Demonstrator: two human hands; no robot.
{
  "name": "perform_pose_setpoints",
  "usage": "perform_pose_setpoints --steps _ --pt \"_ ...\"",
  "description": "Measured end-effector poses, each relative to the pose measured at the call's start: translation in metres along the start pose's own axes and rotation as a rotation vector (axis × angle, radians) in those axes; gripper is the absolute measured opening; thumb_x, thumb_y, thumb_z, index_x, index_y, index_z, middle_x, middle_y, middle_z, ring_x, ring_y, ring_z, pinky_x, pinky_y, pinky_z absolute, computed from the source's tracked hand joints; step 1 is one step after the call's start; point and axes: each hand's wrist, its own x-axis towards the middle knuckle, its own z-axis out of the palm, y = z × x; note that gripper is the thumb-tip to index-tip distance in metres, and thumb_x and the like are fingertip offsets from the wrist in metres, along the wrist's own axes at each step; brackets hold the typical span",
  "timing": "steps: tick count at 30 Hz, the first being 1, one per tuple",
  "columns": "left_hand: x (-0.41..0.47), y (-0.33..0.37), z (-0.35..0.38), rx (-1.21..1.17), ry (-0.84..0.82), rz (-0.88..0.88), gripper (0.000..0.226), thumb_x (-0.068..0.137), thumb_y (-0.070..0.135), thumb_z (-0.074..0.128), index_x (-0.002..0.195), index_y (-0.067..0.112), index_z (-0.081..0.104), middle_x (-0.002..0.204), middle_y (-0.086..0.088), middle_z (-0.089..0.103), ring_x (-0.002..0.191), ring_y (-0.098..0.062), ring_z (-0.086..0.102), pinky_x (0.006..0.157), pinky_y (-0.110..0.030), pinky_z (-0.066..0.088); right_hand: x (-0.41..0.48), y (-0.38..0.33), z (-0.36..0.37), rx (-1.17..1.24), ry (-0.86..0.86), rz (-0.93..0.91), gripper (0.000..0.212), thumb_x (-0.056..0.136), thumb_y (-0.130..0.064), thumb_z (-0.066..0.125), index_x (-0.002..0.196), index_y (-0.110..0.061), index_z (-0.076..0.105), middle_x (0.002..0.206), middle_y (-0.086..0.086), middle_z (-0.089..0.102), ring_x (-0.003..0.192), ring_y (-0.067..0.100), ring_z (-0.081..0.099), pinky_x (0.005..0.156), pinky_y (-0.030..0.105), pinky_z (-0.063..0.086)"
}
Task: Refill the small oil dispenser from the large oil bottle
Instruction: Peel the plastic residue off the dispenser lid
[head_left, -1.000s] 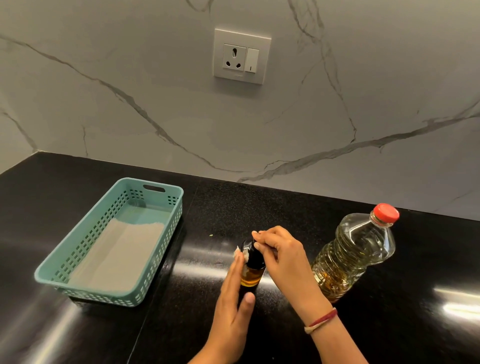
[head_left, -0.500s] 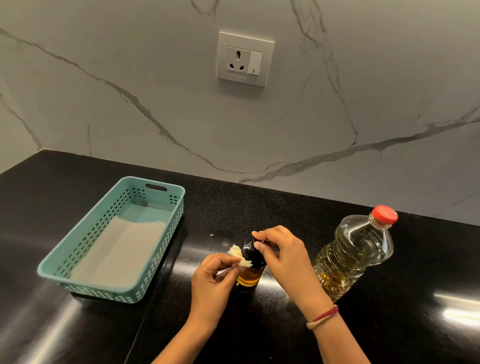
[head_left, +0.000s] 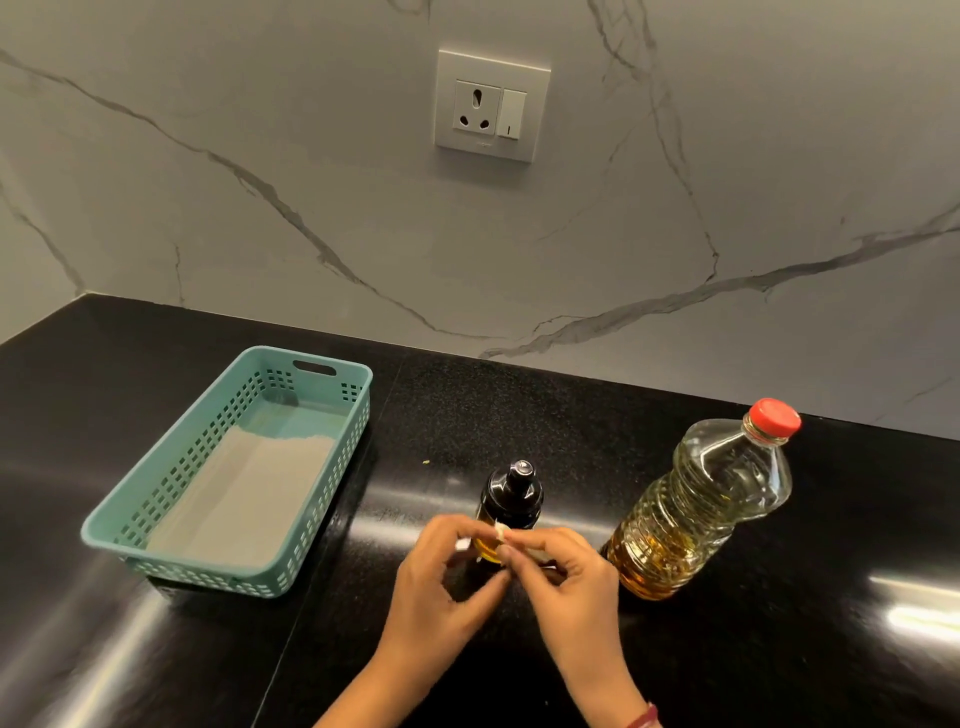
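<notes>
Fingers (head_left: 452, 534) of left hand (head_left: 431, 587) and right hand (head_left: 576, 582) pinch a white scrap (head_left: 501, 530), upright small oil dispenser (head_left: 511, 493) just beyond, toward the back edge of the worktop (head_left: 519, 415).

Lower body of the dispenser (head_left: 511, 493) is hidden behind the left hand (head_left: 441, 587) and right hand (head_left: 571, 577), both blurred. A white scrap (head_left: 501, 530), pinched between their fingertips just in front of the dispenser, is too small to be identified. The forearms (head_left: 374, 691) are cut off by the bottom edge.
</notes>
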Motion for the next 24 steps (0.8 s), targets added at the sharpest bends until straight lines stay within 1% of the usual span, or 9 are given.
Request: perform_pose_setpoints --steps 3,6,8,10,14,17,20,22,24 --pt "0.021 -0.019 -0.014 0.207 -0.124 0.017 0.082 0.060 0.046 0.080 0.129 0.046 0.035 0.134 0.025 0.034 0.130 0.003 0.035 0.105 -0.009 0.029 0.005 0.004 -0.001 0.037 0.058 0.071 0.024 0.072 -0.010 0.081 0.082 -0.028 0.068 0.076 -0.010 0.071 0.073 0.007 0.068 0.067 0.025 0.055" --pt "0.045 -0.028 -0.014 0.259 -0.315 0.001 0.102 0.055 0.051 0.083 0.138 0.054 0.024 0.148 0.023 0.018 0.140 0.006 0.018 0.112 -0.022 0.025 0.014 0.006 0.007 0.050 0.102 0.105 0.042 0.066 -0.014 0.086 0.087 -0.027 0.051 0.070 -0.005 0.068 0.063 0.008 0.065 0.060 0.017 0.049" --pt "0.059 -0.031 -0.008 0.261 -0.391 0.006 0.098 0.056 0.048 0.083 0.139 0.050 0.030 0.148 0.020 0.025 0.140 0.002 0.024 0.114 -0.037 0.030 0.018 0.008 0.015 0.027 0.157 0.107 0.053 0.063 -0.016 0.087 0.090 -0.031 0.044 0.065 0.000 0.062 0.061 0.008 0.061 0.059 0.016 0.045" --pt "0.069 -0.033 -0.003 0.260 -0.428 0.026 0.086 0.060 0.044 0.078 0.137 0.037 0.040 0.142 0.014 0.038 0.134 -0.002 0.037 0.111 -0.043 0.035 0.019 0.013 0.020 -0.023 0.200 0.083 0.062 0.060 -0.020 0.089 0.096 -0.036 0.041 0.068 -0.003 0.058 0.064 0.007 0.057 0.060 0.016 0.042" --pt "0.072 -0.034 0.001 0.159 -0.446 -0.002 0.072 0.065 0.034 0.071 0.132 0.021 0.049 0.124 0.006 0.054 0.114 0.001 0.051 0.099 -0.023 0.042 0.020 0.022 0.022 -0.122 0.250 0.030 0.092 0.054 -0.029 0.090 0.122 -0.048 0.032 0.091 -0.009 0.051 0.082 0.005 0.051 0.075 0.015 0.042" --pt "0.070 -0.036 0.004 0.129 -0.434 0.002 0.065 0.067 0.032 0.072 0.127 0.026 0.050 0.121 0.012 0.053 0.115 0.001 0.052 0.095 -0.019 0.043 0.027 0.019 0.028 -0.281 0.265 0.015 0.115 0.053 -0.041 0.088 0.144 -0.035 0.018 0.124 -0.008 0.044 0.114 0.013 0.046 0.095 0.035 0.038" --pt "0.069 -0.036 0.004 0.129 -0.383 0.015 0.055 0.068 0.032 0.067 0.121 0.032 0.051 0.117 0.020 0.053 0.112 0.001 0.053 0.094 -0.021 0.044 0.034 0.015 0.037 -0.439 0.275 -0.013 0.122 0.058 -0.045 0.083 0.149 -0.034 0.003 0.150 0.002 0.026 0.142 0.013 0.017 0.114 0.052 0.018" --pt "0.070 -0.039 0.003 0.166 -0.358 0.028 0.055 0.067 0.033 0.064 0.120 0.033 0.052 0.117 0.022 0.055 0.111 -0.001 0.054 0.095 -0.029 0.045 0.037 0.013 0.042 -0.479 0.249 -0.016 0.122 0.061 -0.050 0.077 0.149 -0.037 -0.007 0.155 -0.003 0.013 0.144 0.007 0.005 0.116 0.053 0.001" --pt "0.070 -0.044 0.004 0.204 -0.345 0.041 0.055 0.068 0.034 0.065 0.121 0.035 0.052 0.117 0.024 0.055 0.111 -0.004 0.054 0.095 -0.038 0.046 0.039 0.011 0.045 -0.480 0.223 0.015 0.122 0.063 -0.050 0.076 0.147 -0.041 -0.013 0.156 -0.006 0.006 0.145 0.008 0.003 0.115 0.053 -0.005"
